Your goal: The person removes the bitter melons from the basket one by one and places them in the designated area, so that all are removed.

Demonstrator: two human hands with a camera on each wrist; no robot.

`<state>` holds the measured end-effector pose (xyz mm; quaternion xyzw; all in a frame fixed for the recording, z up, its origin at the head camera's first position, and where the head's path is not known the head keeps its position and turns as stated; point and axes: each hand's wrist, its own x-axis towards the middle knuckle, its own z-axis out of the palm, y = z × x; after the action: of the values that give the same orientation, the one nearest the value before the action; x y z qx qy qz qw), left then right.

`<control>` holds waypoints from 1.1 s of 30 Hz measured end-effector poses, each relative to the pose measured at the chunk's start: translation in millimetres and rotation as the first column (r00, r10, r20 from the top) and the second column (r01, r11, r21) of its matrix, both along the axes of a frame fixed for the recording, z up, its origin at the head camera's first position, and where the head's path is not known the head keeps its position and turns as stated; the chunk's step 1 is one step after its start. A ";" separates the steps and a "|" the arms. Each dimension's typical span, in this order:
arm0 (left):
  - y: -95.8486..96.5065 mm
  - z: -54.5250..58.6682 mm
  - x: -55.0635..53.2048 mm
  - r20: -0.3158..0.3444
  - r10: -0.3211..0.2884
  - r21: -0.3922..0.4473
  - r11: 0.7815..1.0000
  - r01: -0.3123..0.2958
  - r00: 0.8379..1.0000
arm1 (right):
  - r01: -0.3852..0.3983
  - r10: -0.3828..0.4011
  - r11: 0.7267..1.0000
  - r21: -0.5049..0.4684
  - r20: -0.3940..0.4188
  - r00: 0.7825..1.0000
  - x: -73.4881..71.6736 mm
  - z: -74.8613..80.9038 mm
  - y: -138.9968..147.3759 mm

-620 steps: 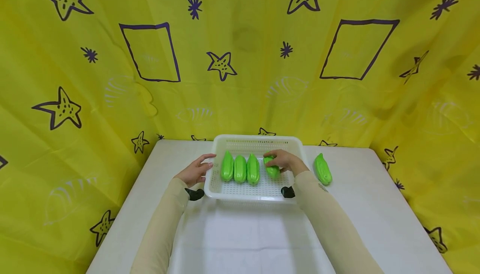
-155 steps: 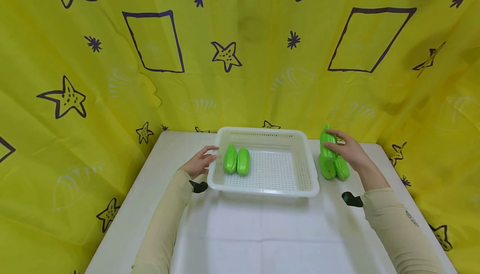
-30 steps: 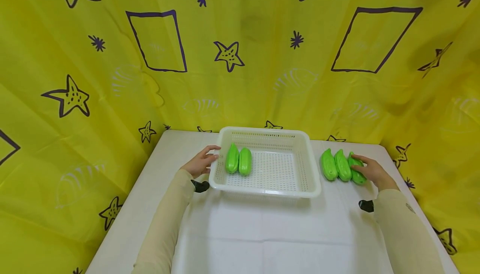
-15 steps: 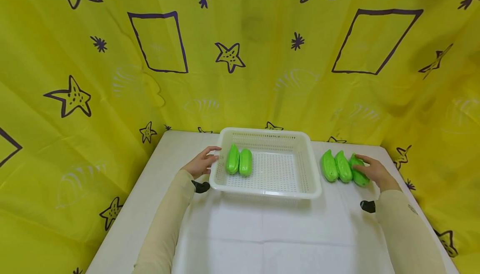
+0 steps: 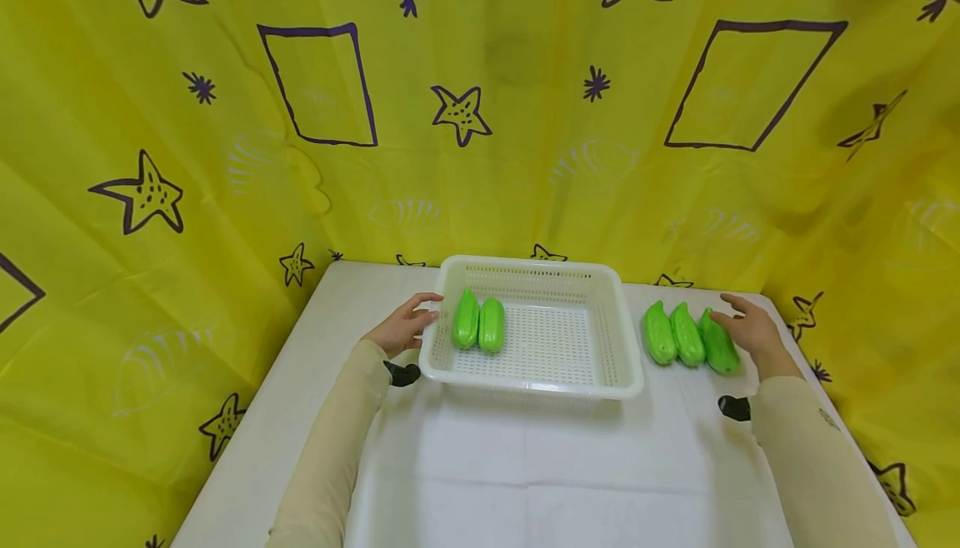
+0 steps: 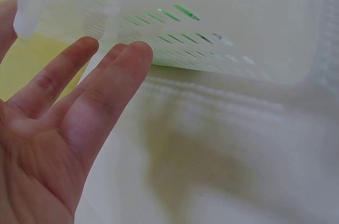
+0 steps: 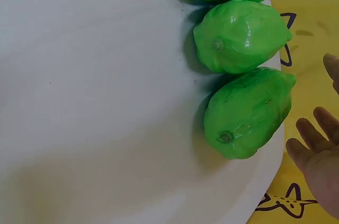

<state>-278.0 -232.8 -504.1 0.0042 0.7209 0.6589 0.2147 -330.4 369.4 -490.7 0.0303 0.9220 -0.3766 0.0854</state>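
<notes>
A white perforated plastic basket (image 5: 528,385) holds two glossy green, oblong, pointed fruits (image 5: 466,320), side by side at its left end. At the basket's left wall is my left hand (image 5: 400,328); its fingers are extended, with fingertips right at the rim. The left wrist view shows the basket wall (image 6: 254,28) above those fingers. Three similar ridged green fruits (image 5: 687,334) lie in a row on the table right of the basket. My right hand (image 5: 752,335) holds nothing, its fingers spread beside the rightmost fruit (image 7: 249,114).
A white cloth-covered table (image 5: 525,465) carries everything. Yellow curtains (image 5: 510,190) with star drawings hang behind and along both sides, close to the table's edges. Dark wrist-camera pieces (image 5: 735,408) stick out from the cuffs.
One fruit left the basket's row earlier and joined the table row, which grew from one to three. In the last half second my right hand has let go of the rightmost fruit. The left hand stays put.
</notes>
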 end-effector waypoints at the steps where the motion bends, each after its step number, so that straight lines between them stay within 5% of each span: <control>1: 0.0 -0.3 -0.2 0.000 0.001 0.002 1.000 -0.001 1.000 | 0.001 -0.001 1.000 0.003 -0.011 1.000 -0.2 1.4 -1.6; 14: 0.6 1.6 0.5 -0.002 -0.005 0.006 1.000 0.005 1.000 | 0.001 0.000 1.000 0.003 -0.043 0.999 -4.7 25.4 -31.1; 24: 0.3 0.9 0.6 -0.012 -0.017 0.012 1.000 0.017 1.000 | -0.035 0.025 0.988 -0.150 -0.069 0.997 -7.0 43.2 -57.4; 33: 0.6 1.3 1.3 -0.013 -0.017 0.012 1.000 0.017 1.000 | -0.054 0.037 0.980 -0.191 -0.092 0.995 -6.7 52.2 -81.0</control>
<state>-276.7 -232.1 -502.9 0.0156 0.7183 0.6613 0.2156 -337.1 288.4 -438.5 -0.0156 0.8844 -0.4632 0.0559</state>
